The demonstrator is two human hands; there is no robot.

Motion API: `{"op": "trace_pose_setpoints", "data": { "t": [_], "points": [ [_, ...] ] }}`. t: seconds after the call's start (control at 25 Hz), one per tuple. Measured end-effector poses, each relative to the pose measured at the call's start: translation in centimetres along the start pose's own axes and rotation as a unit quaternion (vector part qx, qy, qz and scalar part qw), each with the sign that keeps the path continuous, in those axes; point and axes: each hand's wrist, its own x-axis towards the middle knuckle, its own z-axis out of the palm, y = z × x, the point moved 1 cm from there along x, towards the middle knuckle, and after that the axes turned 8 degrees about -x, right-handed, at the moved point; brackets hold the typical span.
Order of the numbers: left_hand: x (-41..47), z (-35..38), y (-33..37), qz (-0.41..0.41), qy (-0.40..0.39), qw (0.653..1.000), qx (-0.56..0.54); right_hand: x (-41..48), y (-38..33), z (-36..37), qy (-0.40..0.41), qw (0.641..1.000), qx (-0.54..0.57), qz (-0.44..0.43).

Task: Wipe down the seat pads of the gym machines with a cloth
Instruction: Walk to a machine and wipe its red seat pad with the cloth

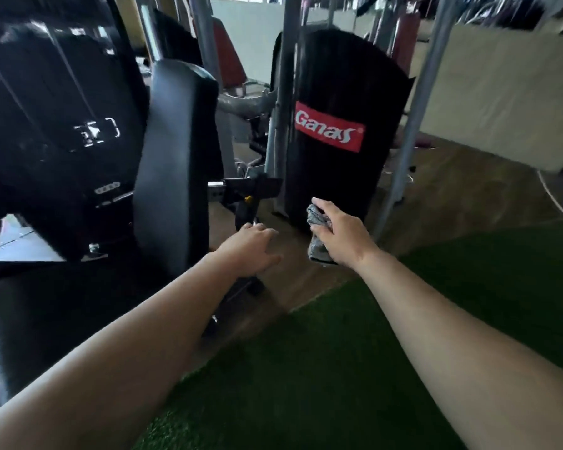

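A crumpled grey cloth sits just right of the frame's centre, bunched in the right hand, whose fingers and thumb curl round it so that its ends stick out above and below the fist. Just to its left, the left hand reaches forward with fingers loosely spread, grasping nothing. Left of centre a tall black back pad stands upright, and a dark seat pad lies blurred in the lower left. Behind the cloth rises a black weight-stack cover bearing a red label that reads "Ganas". Green turf fills the lower right, meeting a brown floor beyond it
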Motion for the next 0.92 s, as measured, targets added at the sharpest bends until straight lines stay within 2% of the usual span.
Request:
{"op": "trace_pose_setpoints", "data": {
  "t": [0.36,0.68,0.92],
  "points": [
    [13.4,6.3,24.5,0.174,-0.071,0.981,0.045,-6.9,19.8,-16.2,0.108,0.978,-0.016,0.180],
    [29.0,11.6,37.4,0.283,-0.117,0.949,0.072,-4.3,34.2,-23.4,0.154,0.946,-0.009,0.284],
    [40.8,12.6,45.1,0.309,-0.154,0.933,0.101,2.0,42.4,-30.7,0.200,0.923,-0.009,0.329]
  ]
}}
